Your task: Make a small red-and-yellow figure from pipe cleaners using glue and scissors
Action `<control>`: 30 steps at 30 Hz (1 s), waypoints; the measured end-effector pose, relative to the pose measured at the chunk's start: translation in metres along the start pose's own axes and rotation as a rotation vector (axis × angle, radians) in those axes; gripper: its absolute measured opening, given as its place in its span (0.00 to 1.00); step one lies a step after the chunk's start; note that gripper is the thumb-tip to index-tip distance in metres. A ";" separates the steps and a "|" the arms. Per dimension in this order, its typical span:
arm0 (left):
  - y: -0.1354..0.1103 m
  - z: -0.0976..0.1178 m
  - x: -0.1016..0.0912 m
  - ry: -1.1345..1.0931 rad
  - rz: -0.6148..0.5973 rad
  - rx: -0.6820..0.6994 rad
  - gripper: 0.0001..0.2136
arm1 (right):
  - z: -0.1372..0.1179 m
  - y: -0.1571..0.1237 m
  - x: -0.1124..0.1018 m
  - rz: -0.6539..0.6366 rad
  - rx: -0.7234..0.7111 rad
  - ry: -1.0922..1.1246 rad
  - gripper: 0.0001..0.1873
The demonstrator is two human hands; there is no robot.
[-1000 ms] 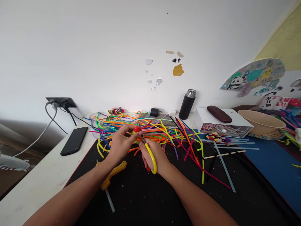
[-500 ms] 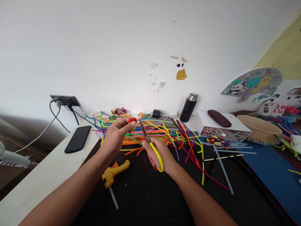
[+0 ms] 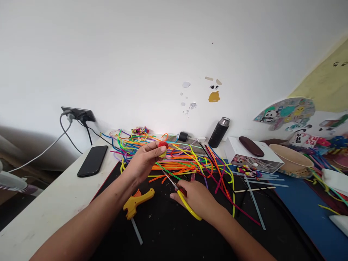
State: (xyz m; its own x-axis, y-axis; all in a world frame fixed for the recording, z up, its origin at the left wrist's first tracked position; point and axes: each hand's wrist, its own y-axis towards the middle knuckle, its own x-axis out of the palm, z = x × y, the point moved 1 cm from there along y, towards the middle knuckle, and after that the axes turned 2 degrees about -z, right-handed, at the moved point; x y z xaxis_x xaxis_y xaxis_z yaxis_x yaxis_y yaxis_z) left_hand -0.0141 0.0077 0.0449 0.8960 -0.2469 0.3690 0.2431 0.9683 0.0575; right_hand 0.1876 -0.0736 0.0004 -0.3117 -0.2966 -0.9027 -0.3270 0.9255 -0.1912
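Observation:
My left hand [image 3: 143, 163] is raised over the black mat [image 3: 168, 232] and pinches a small red and yellow fuzzy piece [image 3: 163, 148] between thumb and fingertips. My right hand [image 3: 197, 197] rests low on the mat, fingers through the yellow handles of a pair of scissors [image 3: 181, 194] whose blades point up and left toward the left hand. Behind both hands lies a big heap of coloured pipe cleaners [image 3: 174, 154]. A yellow glue gun [image 3: 136, 203] lies on the mat just below my left wrist.
A black phone [image 3: 92, 160] lies on the white table at the left, with a wall socket and cables [image 3: 77, 114] behind it. At the right stand a black flask [image 3: 219, 132], a white box [image 3: 254, 154], a beige bowl [image 3: 292, 156] and a blue mat [image 3: 307, 195] with glue sticks [image 3: 254, 197].
The scissors came away from the red piece as my right hand dropped to the mat, blades tipping from upright to low. My left hand keeps the red piece raised. The view tilted upward.

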 end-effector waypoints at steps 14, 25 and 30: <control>-0.012 -0.009 0.012 -0.213 -0.168 -0.202 0.16 | 0.005 -0.017 -0.016 -0.144 -0.015 -0.185 0.17; -0.011 -0.015 0.016 -0.193 -0.175 -0.160 0.14 | 0.005 -0.017 -0.036 -0.051 -0.082 0.373 0.14; -0.013 -0.028 0.017 -0.238 -0.118 -0.169 0.15 | 0.005 -0.003 -0.029 -0.037 -0.024 0.992 0.24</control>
State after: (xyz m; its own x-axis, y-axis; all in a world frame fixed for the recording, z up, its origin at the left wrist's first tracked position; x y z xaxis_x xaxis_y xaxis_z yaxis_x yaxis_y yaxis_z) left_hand 0.0090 -0.0100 0.0243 0.7508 -0.3224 0.5765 0.4167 0.9084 -0.0347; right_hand 0.2022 -0.0669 0.0248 -0.9030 -0.3977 -0.1626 -0.3658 0.9101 -0.1949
